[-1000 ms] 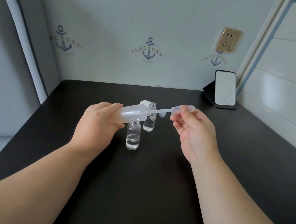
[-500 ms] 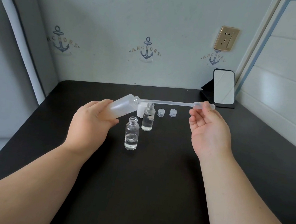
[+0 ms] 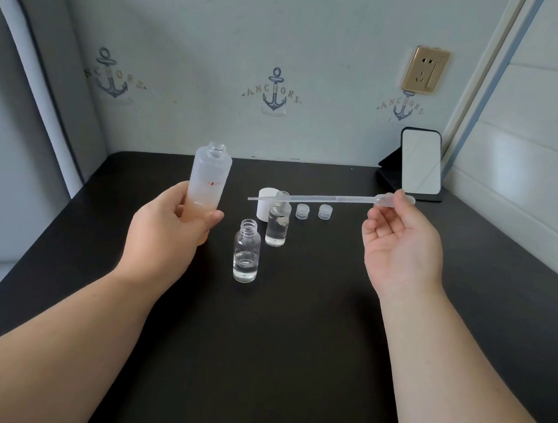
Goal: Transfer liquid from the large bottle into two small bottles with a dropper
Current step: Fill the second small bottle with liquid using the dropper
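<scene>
My left hand [image 3: 165, 230] grips the large frosted bottle [image 3: 209, 180] near its base, upright and uncapped, above the black table. My right hand [image 3: 401, 248] pinches the bulb of the clear plastic dropper [image 3: 327, 199], which lies almost level with its tip pointing left, above the farther small bottle. Two small clear glass bottles stand open on the table: the nearer one [image 3: 246, 251] holds a little liquid, and the farther one [image 3: 278, 220] holds more.
A white cap [image 3: 264, 206] stands behind the farther small bottle. Two small clear caps [image 3: 302, 211] [image 3: 325, 211] lie to its right. A small mirror on a stand [image 3: 420, 164] sits at the table's back right corner by the wall.
The left hand has raised the large bottle from tilted to upright. The right hand has drawn the dropper out of the bottle's mouth and moved it to the right.
</scene>
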Tool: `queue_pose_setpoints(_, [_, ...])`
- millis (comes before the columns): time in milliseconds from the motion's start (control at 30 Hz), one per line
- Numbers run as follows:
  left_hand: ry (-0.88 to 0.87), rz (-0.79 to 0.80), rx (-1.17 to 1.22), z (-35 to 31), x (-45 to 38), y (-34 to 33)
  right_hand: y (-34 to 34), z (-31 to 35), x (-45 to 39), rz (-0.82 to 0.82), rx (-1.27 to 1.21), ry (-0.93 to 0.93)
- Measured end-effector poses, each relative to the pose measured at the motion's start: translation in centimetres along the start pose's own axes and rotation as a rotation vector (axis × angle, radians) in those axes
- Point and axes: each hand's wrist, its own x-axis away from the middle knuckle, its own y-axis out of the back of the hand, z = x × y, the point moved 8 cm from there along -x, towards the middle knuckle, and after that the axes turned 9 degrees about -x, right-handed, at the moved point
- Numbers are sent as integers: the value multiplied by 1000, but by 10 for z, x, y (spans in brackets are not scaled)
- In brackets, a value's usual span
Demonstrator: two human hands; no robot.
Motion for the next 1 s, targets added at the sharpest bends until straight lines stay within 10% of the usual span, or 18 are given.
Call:
queue_pose_setpoints(533, [64, 42, 115, 0, 4, -1, 3, -1, -1, -9, 10, -2])
queue_pose_setpoints(733, [-119, -227, 179, -19, 16, 34, 2, 0, -2, 6, 27, 3])
queue_pose_setpoints(1000, [-316, 219, -11, -38, 29, -9, 2, 1, -3, 14, 38, 8])
